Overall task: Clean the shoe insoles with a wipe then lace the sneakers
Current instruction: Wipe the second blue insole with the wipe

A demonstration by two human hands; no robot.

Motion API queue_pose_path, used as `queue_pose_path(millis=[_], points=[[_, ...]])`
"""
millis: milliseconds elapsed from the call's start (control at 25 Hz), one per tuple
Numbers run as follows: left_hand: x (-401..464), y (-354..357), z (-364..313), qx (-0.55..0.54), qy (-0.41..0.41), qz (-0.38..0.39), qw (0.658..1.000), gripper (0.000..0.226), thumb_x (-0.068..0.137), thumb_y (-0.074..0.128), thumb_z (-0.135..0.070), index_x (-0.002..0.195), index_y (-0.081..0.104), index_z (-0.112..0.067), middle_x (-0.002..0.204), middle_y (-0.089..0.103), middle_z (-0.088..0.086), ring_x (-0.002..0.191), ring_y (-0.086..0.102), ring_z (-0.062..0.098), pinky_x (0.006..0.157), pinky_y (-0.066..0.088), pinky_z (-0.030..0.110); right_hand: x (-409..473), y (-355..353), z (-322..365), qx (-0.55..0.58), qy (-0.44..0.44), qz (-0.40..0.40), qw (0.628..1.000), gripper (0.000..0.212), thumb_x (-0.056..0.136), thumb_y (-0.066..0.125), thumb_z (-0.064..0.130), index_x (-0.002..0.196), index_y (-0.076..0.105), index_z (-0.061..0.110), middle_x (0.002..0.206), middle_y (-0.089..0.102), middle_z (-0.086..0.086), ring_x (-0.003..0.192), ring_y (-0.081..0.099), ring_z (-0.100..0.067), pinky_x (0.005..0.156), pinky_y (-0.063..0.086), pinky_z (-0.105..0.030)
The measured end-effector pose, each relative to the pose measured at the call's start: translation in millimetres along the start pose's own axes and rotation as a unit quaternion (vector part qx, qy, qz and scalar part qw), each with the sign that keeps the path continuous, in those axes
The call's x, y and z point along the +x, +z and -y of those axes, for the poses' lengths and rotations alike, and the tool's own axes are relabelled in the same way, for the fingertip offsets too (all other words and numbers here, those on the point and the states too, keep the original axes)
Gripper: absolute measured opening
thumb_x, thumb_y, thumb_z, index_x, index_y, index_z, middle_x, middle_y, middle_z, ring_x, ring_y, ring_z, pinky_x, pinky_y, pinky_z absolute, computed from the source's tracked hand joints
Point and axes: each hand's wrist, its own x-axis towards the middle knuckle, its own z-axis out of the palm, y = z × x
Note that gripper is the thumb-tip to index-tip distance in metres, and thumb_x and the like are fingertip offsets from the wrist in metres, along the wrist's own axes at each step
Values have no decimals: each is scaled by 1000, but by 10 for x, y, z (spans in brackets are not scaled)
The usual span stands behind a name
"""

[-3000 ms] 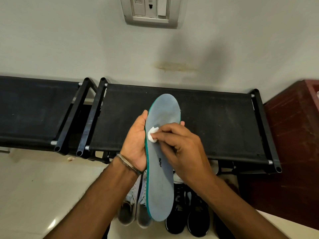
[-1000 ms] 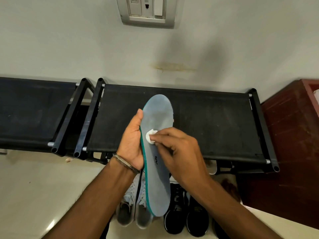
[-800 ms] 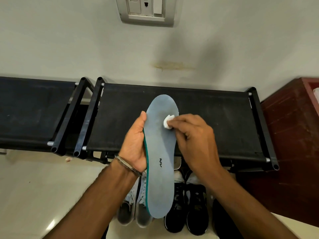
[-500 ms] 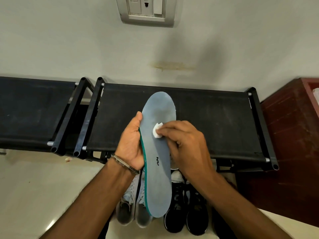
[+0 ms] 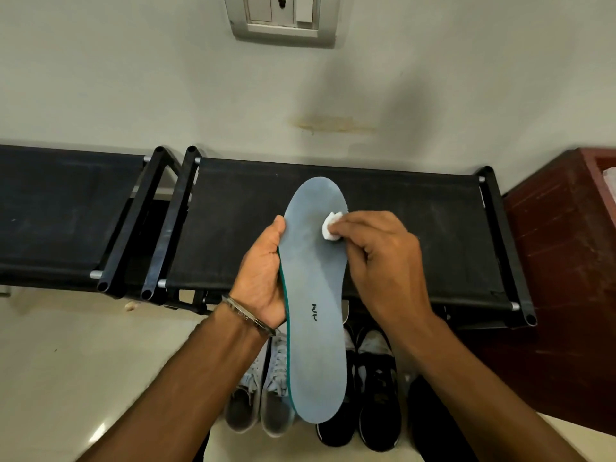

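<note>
A long grey-blue insole (image 5: 315,295) with a green edge stands lengthwise in front of me, toe end away. My left hand (image 5: 263,278) grips its left edge at the middle, thumb on top. My right hand (image 5: 383,261) pinches a small wadded white wipe (image 5: 331,226) and presses it on the insole's right side near the toe end. Below, on the floor, stand a pair of light grey sneakers (image 5: 263,405) and a pair of black sneakers (image 5: 373,395), partly hidden by the insole and my arms.
A black fabric shoe rack (image 5: 416,235) runs along the wall behind the insole, with a second one (image 5: 60,215) to its left. A dark red wooden cabinet (image 5: 566,261) stands at the right. A switch plate (image 5: 283,18) is on the wall above.
My right hand has slid the wipe from the insole's left middle up and right toward the toe end. The left hand keeps its grip on the insole.
</note>
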Motion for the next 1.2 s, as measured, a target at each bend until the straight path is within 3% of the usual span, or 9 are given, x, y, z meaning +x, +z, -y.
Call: queue_pose_path(millis=[120,200,360,480,560,720,880,1000,1200], points=[[12,-38,-78,-30,-5,-3,1000,56,98,37,-53,123,63,-11,106,72,14,82,72,26,73,60,39,-202,204,278,51,-59,57,995,19,73,71,1,90,76,-4,95,73,-19,90,61,-11,98,36,-13],[15,-45,-95,-24,-1,-6,1000,55,98,36,-52,124,63,-11,109,71,14,83,72,27,74,59,40,-177,182,214,80,-33,72,994,18,76,71,2,94,75,-1,99,72,-17,93,60,-6,98,35,-8],[20,-17,-32,-8,6,-16,1000,54,99,36,-50,129,61,-13,117,69,15,89,72,28,76,60,42,20,-26,-52,-7,1,-3,1000,17,85,67,2,96,77,7,102,74,-6,96,67,-20,91,50,-24],[28,-67,-84,-29,1,-20,999,56,98,37,-52,130,60,-12,114,70,15,88,70,28,78,58,42,-128,105,245,22,-52,64,996,17,85,65,14,95,78,8,101,74,-5,95,68,-19,90,51,-24],[35,-72,-86,-26,2,-17,1000,56,98,37,-52,131,60,-12,118,69,14,92,69,28,82,57,42,-117,103,223,27,-57,78,995,18,82,67,12,95,78,8,101,74,-7,94,68,-21,90,50,-24],[27,31,32,8,7,-2,1000,54,100,35,-51,129,61,-13,120,68,15,97,69,28,86,56,42,64,-21,-59,-15,41,11,999,20,84,72,1,102,77,10,105,73,-5,97,67,-23,90,55,-31],[80,-47,-26,-33,-16,29,999,64,97,37,-56,138,52,-9,138,55,20,126,55,30,101,48,43,-147,174,368,76,16,80,994,22,84,71,3,103,77,12,105,73,1,98,66,-12,92,54,-28],[96,-125,-73,-48,-33,41,997,69,96,36,-60,140,49,-9,141,51,22,134,47,31,104,44,44,-128,176,423,201,34,112,973,19,86,70,3,103,77,11,105,73,2,99,66,-5,92,52,-21],[37,-33,18,-32,-15,43,998,60,99,34,-53,129,59,-8,128,63,17,111,65,28,95,52,41,-63,122,163,18,-6,60,998,18,83,69,8,99,78,10,103,73,-4,95,66,-20,90,52,-26]])
